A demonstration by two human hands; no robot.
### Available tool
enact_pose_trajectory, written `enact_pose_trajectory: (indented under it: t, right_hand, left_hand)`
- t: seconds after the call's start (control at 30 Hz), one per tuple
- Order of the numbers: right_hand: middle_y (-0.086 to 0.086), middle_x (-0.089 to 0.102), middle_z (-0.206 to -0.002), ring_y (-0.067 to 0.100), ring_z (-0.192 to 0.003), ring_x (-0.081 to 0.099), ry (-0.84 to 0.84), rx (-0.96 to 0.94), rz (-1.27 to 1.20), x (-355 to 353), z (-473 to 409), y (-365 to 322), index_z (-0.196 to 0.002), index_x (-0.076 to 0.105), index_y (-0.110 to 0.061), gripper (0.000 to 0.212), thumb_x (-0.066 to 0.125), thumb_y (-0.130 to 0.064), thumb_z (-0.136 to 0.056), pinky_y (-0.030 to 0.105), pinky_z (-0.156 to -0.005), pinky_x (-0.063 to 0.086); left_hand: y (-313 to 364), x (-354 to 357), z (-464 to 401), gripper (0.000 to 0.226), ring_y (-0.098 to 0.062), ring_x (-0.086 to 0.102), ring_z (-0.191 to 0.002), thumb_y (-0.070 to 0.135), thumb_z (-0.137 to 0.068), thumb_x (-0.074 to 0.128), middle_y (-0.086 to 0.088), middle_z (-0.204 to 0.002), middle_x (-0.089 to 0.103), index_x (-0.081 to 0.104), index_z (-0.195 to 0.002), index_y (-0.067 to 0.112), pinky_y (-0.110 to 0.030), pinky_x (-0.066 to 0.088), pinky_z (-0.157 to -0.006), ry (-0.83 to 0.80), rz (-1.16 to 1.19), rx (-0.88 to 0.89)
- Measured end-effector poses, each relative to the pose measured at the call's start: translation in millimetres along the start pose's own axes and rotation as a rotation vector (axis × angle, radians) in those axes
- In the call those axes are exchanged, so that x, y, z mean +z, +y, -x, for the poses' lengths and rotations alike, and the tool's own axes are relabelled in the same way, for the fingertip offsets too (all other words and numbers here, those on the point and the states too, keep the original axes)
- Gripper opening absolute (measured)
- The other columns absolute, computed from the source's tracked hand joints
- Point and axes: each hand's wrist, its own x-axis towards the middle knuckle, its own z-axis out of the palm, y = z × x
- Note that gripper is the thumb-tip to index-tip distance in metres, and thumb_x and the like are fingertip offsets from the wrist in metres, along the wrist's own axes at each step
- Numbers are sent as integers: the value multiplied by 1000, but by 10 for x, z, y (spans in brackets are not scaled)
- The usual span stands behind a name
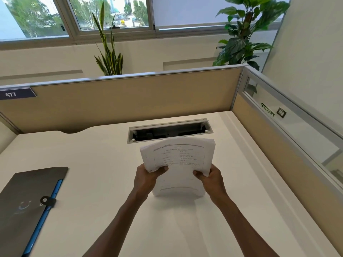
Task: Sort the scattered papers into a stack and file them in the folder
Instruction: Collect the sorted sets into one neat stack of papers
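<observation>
Two hands, left hand (146, 178) and right hand (210, 178), grasp one paper stack (178, 164) upright on the tabletop (111, 173), fingers curled round its sides; one dark folder (27, 201) lies well left.

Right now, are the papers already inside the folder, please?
No, both hands hold the paper stack upright on the desk, apart from the folder.

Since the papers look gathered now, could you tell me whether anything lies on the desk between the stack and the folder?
Nothing visible does. The left hand and right hand hold the paper stack upright on the desk; bare desktop separates it from the folder to its left, whose flap looks fastened by its clasp.
</observation>
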Motion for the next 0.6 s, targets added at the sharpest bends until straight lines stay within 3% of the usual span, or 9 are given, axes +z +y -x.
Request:
enact_pose_trajectory:
  t: [0.13, 0.3, 0.6]
  right_hand:
    - [-14, 73, -95, 7, -91, 68, -18, 45, 21, 36, 64, 139, -100, 65, -32, 34, 76, -9, -78, 17, -73, 51]
    - [-21, 73, -86, -6, -81, 66, -17, 31, 55, 21, 69, 140, -90, 65, -38, 32, 76, -9, -78, 7, -61, 49]
    - [-7, 72, -91, 11, -85, 65, -32, 74, 113, -10, 72, 303, -90, 65, -29, 27, 73, -5, -80, 13, -66, 51]
  left_hand:
    - [-143, -33, 76, 24, -14, 73, -88, 15, -78, 83, 14, -88, 78, 74, -89, 35, -30, 54, -69, 38, -69, -26]
    - [-195, -30, 107, 21, -5, 72, -74, 18, -78, 83, 17, -85, 78, 74, -87, 34, -28, 52, -64, 84, -78, -51]
    - [-379, -3, 143, 12, -12, 71, -73, 18, -82, 80, 13, -81, 78, 76, -91, 24, -23, 49, -61, 105, -116, -95]
